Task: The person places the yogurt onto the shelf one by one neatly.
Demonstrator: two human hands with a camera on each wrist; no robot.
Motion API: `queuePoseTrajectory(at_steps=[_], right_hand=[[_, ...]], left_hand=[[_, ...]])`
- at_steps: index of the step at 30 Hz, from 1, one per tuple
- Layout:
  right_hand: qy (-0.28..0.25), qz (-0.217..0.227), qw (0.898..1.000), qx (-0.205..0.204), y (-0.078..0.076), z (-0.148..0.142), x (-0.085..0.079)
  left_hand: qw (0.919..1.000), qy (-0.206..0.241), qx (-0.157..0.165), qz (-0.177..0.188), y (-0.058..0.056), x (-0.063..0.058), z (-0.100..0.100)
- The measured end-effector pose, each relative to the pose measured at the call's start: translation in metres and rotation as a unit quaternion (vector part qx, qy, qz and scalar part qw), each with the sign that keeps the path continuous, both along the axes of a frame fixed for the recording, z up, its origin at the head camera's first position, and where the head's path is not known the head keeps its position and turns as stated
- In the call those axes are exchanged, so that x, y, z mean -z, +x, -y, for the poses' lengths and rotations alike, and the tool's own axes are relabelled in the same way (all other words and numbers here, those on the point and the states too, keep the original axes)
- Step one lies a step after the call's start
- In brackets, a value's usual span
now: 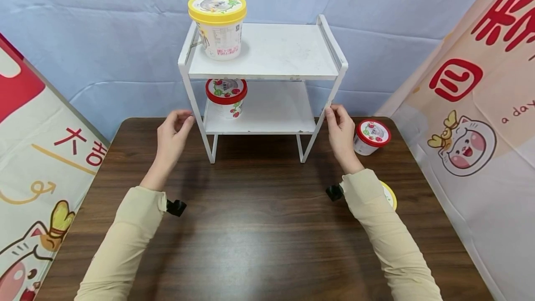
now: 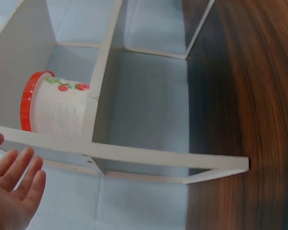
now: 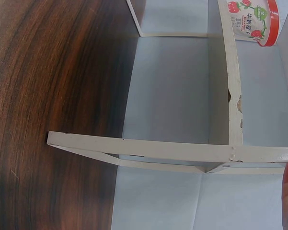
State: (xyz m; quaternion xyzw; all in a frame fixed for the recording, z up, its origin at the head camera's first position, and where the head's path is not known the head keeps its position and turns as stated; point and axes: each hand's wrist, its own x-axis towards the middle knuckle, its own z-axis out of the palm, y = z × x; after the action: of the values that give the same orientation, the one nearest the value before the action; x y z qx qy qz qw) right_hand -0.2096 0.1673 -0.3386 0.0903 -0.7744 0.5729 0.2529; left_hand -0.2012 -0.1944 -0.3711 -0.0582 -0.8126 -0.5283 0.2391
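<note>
Yellow-lidded tub (image 1: 221,41) (head view only); right hand (image 1: 342,133) seemingly touches shelf (image 1: 284,52)

Bright, diffuse light leaves soft glare on the near desk (image 1: 255,217); blurry shadows fall beside both sleeves (image 1: 125,236); the wrist views look dimmer and softer.

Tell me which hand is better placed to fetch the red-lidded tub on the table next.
The right hand, I judge: it is beside the red-lidded tub, on the same side of the white two-tier rack. The left hand is at the opposite side, with the rack between.
</note>
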Motion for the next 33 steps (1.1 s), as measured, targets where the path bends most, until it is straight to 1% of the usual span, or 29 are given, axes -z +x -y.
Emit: queuePoseTrajectory(at_steps=[2,6,8,11,14,18,21,25,27,29,33], right_hand=[[0.001,0.000,1.000,0.001,0.000,0.000,0.000],[0.002,0.002,1.000,0.000,0.000,0.000,0.000],[0.000,0.002,1.000,-0.001,-0.001,0.000,0.000],[-0.002,-0.001,1.000,0.000,-0.002,0.000,0.002],[-0.006,0.001,1.000,0.001,-0.009,-0.005,0.010],[-0.006,-0.005,1.000,0.002,-0.020,-0.011,0.024],[-0.001,-0.008,1.000,0.002,-0.015,-0.009,0.019],[-0.004,0.002,1.000,-0.002,-0.004,-0.003,0.005],[-0.006,0.002,1.000,-0.002,-0.004,-0.003,0.004],[-0.005,0.006,1.000,-0.002,0.000,-0.001,0.000],[0.000,0.011,1.000,0.000,0.001,0.000,-0.002]], left_hand=[[0.9996,0.024,0.004,0.012,0.003,-0.006,-0.004],[0.9974,0.067,0.014,0.023,0.009,-0.020,-0.014],[0.9946,0.097,0.022,0.027,0.009,-0.023,-0.017],[0.9871,0.152,0.036,0.034,0.002,-0.018,-0.015],[0.9795,0.195,0.039,0.033,-0.006,-0.012,-0.014],[0.9776,0.205,0.036,0.029,-0.010,-0.010,-0.016],[0.9767,0.209,0.037,0.033,-0.011,-0.011,-0.018],[0.9725,0.227,0.043,0.033,-0.012,-0.013,-0.020],[0.9704,0.236,0.044,0.030,-0.012,-0.014,-0.021],[0.9685,0.244,0.045,0.027,-0.012,-0.016,-0.022],[0.9663,0.253,0.042,0.026,-0.012,-0.018,-0.024]])
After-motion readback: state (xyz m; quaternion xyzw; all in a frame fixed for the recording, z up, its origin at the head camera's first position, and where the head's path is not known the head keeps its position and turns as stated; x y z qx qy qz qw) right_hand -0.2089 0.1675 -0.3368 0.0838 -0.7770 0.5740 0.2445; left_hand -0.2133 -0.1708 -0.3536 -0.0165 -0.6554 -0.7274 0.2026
